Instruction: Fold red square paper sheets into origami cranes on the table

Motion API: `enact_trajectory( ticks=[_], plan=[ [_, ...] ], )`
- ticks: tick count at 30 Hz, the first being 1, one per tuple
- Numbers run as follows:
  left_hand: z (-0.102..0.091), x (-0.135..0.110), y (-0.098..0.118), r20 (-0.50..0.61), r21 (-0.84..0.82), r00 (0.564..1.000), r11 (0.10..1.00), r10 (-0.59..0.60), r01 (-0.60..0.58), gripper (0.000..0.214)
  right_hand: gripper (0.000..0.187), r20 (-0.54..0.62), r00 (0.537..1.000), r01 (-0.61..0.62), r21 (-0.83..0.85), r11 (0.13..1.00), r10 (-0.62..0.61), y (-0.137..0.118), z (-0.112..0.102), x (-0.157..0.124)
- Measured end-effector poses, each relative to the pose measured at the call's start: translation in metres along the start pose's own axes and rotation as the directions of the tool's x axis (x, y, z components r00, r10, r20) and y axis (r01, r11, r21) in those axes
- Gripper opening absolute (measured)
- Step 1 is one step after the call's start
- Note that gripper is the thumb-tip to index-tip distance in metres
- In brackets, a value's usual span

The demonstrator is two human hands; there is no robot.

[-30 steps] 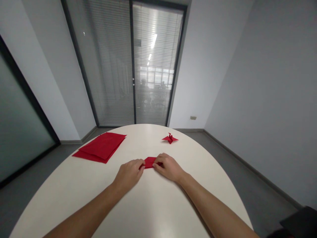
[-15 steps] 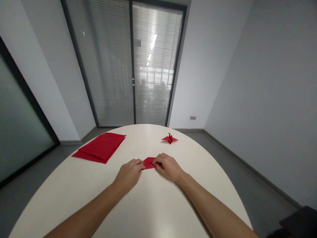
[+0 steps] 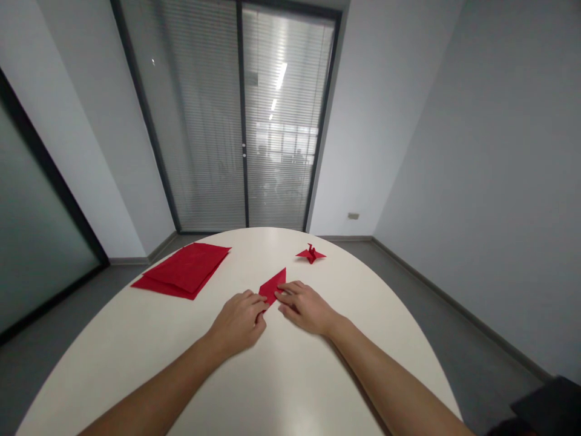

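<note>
A small folded piece of red paper (image 3: 273, 286) lies at the middle of the table, slanted so that one pointed corner reaches to the far right. My left hand (image 3: 240, 319) pinches its near left end; the thumb side is partly tucked from sight. At the paper's right edge, my right hand (image 3: 305, 307) has its fingers stretched out, the fingertips resting on the paper and the thumb apart from it. Beyond my right hand stands a red origami crane (image 3: 311, 254) with spread wings.
Larger red paper sheets (image 3: 188, 269) lie overlapped at the left side of the round white table (image 3: 281, 375). A glass partition with blinds (image 3: 209, 121) rises behind the table. A dark object (image 3: 551, 406) shows at the lower right corner.
The folded paper has turned from lying crosswise to a slant, its far point now up and right. My right hand has loosened from a pinch and its fingers have straightened.
</note>
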State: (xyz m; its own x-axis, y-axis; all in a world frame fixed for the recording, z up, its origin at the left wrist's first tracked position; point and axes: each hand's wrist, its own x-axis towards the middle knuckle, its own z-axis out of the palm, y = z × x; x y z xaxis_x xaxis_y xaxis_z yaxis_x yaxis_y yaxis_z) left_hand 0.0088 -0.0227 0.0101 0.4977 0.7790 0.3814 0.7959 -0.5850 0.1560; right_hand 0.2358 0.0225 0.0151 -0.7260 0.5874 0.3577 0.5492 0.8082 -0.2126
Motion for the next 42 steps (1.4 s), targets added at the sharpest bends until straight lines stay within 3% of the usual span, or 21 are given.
enact_trajectory(
  ticks=[8, 19, 31, 42],
  plan=[
    [0.002, -0.002, -0.002, 0.009, -0.149, 0.994, 0.983, 0.106, -0.103, 0.038, 0.033, -0.048, 0.998, 0.039, 0.035, 0.999, -0.038, 0.007, 0.010, 0.001],
    [0.012, -0.001, -0.007, -0.018, -0.225, 0.993, 0.967, 0.116, -0.117, 0.041, 0.037, -0.078, 0.990, -0.111, 0.065, 0.992, 0.116, 0.001, 0.010, 0.001],
    [0.014, 0.000, -0.009, 0.030, -0.186, 0.986, 0.970, 0.164, -0.156, 0.046, 0.077, 0.119, 0.975, -0.198, 0.096, 0.976, 0.186, 0.007, 0.009, -0.004],
    [0.015, 0.001, -0.009, 0.033, -0.180, 0.988, 0.973, 0.152, -0.143, 0.047, 0.100, 0.260, 0.943, -0.245, 0.118, 0.962, 0.208, 0.005, 0.001, -0.004]
  ],
)
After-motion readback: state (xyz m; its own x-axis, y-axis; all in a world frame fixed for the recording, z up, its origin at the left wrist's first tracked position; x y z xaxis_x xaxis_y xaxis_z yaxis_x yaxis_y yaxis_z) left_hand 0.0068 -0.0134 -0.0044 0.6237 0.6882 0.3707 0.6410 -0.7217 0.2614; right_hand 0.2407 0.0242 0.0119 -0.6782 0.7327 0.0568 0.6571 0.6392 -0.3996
